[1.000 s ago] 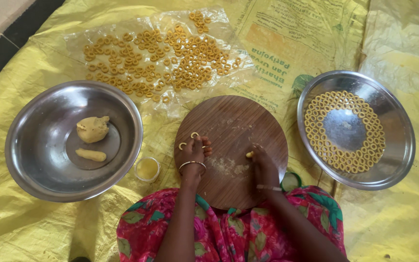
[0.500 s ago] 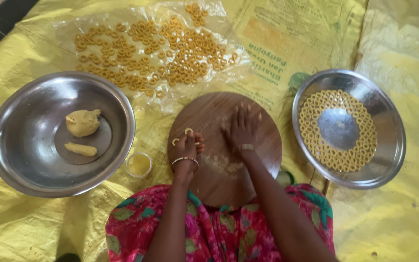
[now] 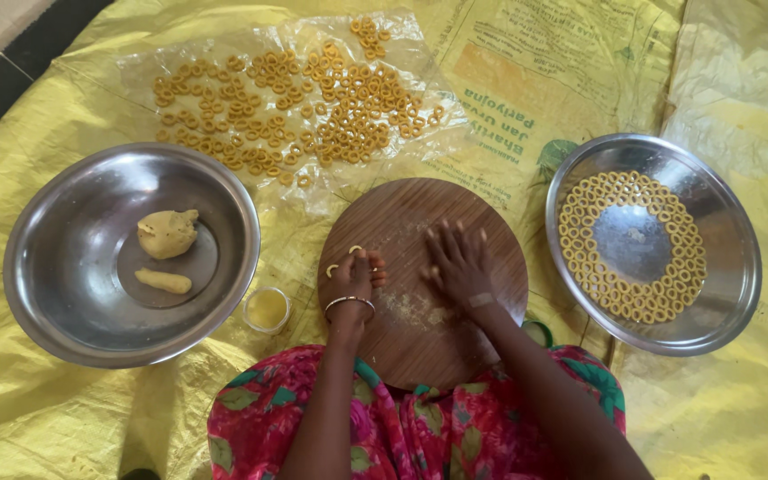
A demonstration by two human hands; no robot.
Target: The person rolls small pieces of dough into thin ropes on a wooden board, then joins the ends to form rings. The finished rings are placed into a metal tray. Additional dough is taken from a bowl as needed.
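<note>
— What's closest to us, right at her lap?

— The round wooden board (image 3: 420,267), resting against her pink flowered clothing (image 3: 402,427). Both hands are on it. The left hand (image 3: 353,280), with a metal bangle (image 3: 350,302) at the wrist, sits at the board's left side, fingers curled in around a bit of dough; I can't tell how tightly. A small dough ring (image 3: 356,250) lies on the board just beyond its fingertips, and a curved piece (image 3: 332,270) just left of them.

— And the other hand?

— The right hand (image 3: 457,267) lies flat near the board's middle, fingers spread wide, palm down, holding nothing that I can see. Some dough crumbs (image 3: 415,309) lie on the board between the two wrists.

— What's beside the board?

— Just left of it, a small cup of yellow liquid (image 3: 268,308). Further left, a big steel bowl (image 3: 64,267) with a lump of dough (image 3: 167,233) and a short dough roll (image 3: 163,281) in it. Right of the board, a steel plate (image 3: 722,302) with dough rings (image 3: 580,258) packed in a circle round its bare centre.

— And beyond the board?

— A clear plastic sheet (image 3: 144,71) scattered with many more loose rings (image 3: 313,107). Everything sits on yellow sacking (image 3: 46,418) spread over the floor.
</note>
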